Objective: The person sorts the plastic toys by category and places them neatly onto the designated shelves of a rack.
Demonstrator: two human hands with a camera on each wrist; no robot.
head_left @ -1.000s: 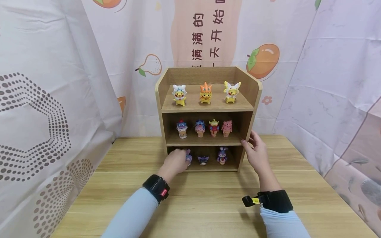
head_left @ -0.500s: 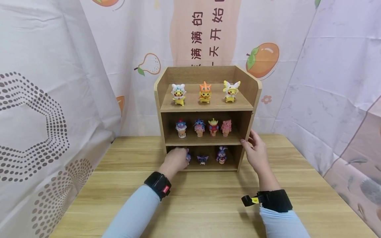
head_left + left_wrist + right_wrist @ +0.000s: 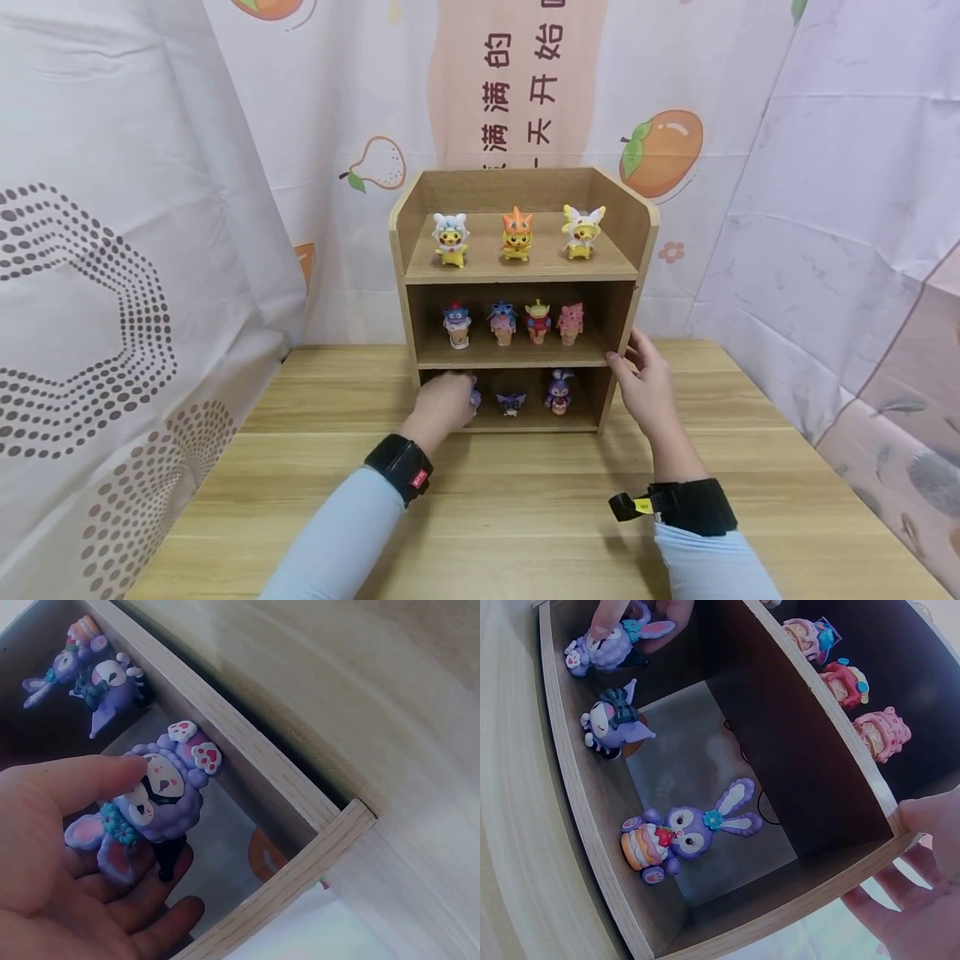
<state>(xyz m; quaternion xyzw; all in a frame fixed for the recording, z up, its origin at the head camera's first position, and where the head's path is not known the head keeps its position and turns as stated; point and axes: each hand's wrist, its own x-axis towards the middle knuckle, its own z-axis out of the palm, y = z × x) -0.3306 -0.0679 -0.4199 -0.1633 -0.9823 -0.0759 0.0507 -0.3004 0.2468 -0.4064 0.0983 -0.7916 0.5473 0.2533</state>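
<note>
On the bottom shelf at its left end, my left hand [image 3: 447,403] holds a purple rabbit figurine [image 3: 174,791] with pink-lined ears and a teal flower band. The thumb presses on its face, and the fingers lie behind it. Its paw-printed feet are by the shelf's front lip. My right hand [image 3: 647,383] grips the wooden display shelf [image 3: 517,277] by its right side panel, thumb on the front edge and fingers outside. A small purple figurine with dark trim [image 3: 613,720] and a purple rabbit figurine with a cake [image 3: 686,834] stand farther right on that bottom shelf.
Several ice-cream-cone figurines [image 3: 504,323] line the middle shelf. The top board carries a white-hooded yellow figurine [image 3: 451,239], an orange-hooded one [image 3: 517,236] and a winged-hood one [image 3: 582,232]. The shelf unit stands on a wooden table [image 3: 525,508] before a printed curtain [image 3: 360,75].
My left hand has shifted very slightly at the purple rabbit figurine, whose ears now show less above the hand in the head view. The right hand stays on the side panel.
</note>
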